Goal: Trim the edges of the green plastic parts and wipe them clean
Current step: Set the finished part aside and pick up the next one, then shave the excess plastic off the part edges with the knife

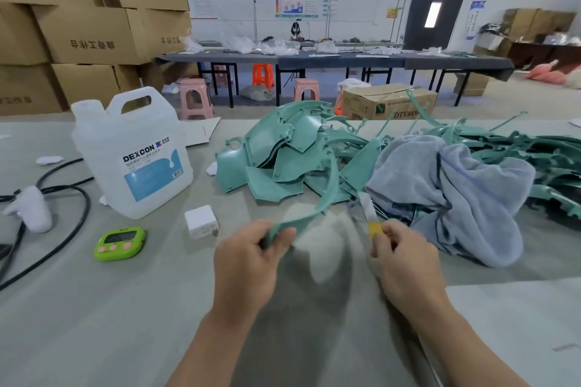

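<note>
My left hand grips the near end of a long curved green plastic strip that arcs up toward the pile. My right hand pinches a small yellow-handled trimming knife, its pale blade pointing up and away. A blurred white cloth hangs between my two hands. Behind them lies a heap of flat green plastic parts. More thin green frame parts are tangled at the right.
A pale blue towel is bunched on the parts at the right. On the grey table stand a DEXCON jug, a white charger, a green timer and black cables. Cardboard boxes are stacked at the back left.
</note>
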Demonstrator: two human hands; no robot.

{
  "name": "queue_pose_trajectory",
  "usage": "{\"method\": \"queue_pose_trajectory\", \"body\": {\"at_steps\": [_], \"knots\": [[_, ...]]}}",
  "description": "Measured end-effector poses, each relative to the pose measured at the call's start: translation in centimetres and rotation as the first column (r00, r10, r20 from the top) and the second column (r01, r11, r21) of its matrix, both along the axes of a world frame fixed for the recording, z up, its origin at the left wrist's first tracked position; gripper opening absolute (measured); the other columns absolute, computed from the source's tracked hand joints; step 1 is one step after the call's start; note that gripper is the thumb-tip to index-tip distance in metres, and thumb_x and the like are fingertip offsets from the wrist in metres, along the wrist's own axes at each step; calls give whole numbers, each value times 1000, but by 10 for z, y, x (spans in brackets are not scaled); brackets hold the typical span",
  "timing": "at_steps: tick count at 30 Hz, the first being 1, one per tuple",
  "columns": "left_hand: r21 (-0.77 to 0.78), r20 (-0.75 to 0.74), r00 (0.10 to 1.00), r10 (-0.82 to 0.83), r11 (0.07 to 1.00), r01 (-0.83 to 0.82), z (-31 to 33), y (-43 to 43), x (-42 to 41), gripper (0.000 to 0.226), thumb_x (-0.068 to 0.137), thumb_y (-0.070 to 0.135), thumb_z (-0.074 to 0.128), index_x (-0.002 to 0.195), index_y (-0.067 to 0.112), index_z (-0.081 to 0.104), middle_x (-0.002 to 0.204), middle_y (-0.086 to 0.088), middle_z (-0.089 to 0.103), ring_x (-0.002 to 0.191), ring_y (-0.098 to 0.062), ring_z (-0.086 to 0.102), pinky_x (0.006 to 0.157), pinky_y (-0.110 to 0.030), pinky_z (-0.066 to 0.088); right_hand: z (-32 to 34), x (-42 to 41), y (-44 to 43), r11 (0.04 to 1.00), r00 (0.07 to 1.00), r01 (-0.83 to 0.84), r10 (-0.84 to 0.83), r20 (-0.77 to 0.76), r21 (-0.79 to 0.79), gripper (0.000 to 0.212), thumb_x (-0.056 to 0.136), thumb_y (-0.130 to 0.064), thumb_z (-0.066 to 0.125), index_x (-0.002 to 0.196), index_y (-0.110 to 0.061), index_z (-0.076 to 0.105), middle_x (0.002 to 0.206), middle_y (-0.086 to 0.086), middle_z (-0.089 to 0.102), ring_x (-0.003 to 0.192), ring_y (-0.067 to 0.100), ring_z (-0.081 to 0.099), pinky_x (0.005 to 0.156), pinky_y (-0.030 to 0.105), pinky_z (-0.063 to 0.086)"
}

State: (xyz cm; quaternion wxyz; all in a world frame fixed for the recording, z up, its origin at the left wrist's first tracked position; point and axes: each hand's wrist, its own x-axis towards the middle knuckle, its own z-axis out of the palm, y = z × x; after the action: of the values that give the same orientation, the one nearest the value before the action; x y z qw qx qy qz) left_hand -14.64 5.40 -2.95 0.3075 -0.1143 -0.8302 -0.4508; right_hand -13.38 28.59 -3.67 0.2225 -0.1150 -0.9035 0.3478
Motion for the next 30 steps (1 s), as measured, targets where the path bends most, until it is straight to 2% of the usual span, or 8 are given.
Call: {"method": "queue_pose_trajectory", "body": {"at_steps": [3,6,9,13,18,24,28,30], "knots": [[-76,-13,1000,-8,997,7,-1,8,3,21,90,52,65,90,32,72,63,35,55,65,12,54,61,-3,36,8,11,-15,971,973,-182,155,-172,-154,19,101,-27,54,83,-29,61,71,-11,68,61,11,59,57,26,40],[-142,34,999,-8,990,12,-2,9,2,14,89,43,71,98,34,77,72,32,62,71,8,56,63,-4,37,16,19,-24,930,928,-316,263,-262,-186,17,101,-25,55,86,-28,62,70,-4,66,54,15,56,51,33,41],[-140,83,997,10,990,1,-2,4,-1,10,87,35,76,97,36,76,64,38,54,69,9,56,62,-6,39,20,27,-28,878,893,-433,386,-233,-206,15,90,-35,55,85,-23,63,65,1,62,51,15,50,50,36,42],[-127,137,990,21,992,-4,-4,0,-4,10,86,28,78,87,37,74,61,31,58,63,-2,58,55,-9,38,21,37,-31,840,848,-524,499,-179,-140,18,88,-39,55,87,-22,64,62,-5,59,52,5,45,50,18,35],[-72,140,989,-37,996,47,-8,-1,-5,28,87,30,77,71,50,66,66,19,65,61,-9,59,51,-14,40,20,39,-39,845,847,-528,517,-125,-81,10,96,-23,61,86,-25,62,66,-5,60,55,5,47,52,13,36],[-36,164,985,-50,998,57,-10,-1,-4,17,87,31,77,76,42,69,64,18,65,55,-7,56,50,-18,44,19,37,-44,842,847,-531,528,-56,-98,12,99,-28,59,88,-28,61,68,0,61,53,5,44,52,18,37],[5,166,985,-51,999,51,-10,-3,-5,19,85,32,78,91,48,69,66,21,68,60,-10,60,51,-20,45,14,25,-32,945,946,-325,324,-28,-38,18,99,-32,60,81,-30,62,64,-11,60,58,6,52,56,21,40],[12,169,984,-57,998,56,-11,-3,-7,19,85,32,78,88,49,69,64,12,67,55,-14,57,50,-26,45,15,17,-19,988,988,-151,151,-10,-11,25,99,-30,59,75,-32,62,61,-14,61,61,5,54,56,19,39]]}}
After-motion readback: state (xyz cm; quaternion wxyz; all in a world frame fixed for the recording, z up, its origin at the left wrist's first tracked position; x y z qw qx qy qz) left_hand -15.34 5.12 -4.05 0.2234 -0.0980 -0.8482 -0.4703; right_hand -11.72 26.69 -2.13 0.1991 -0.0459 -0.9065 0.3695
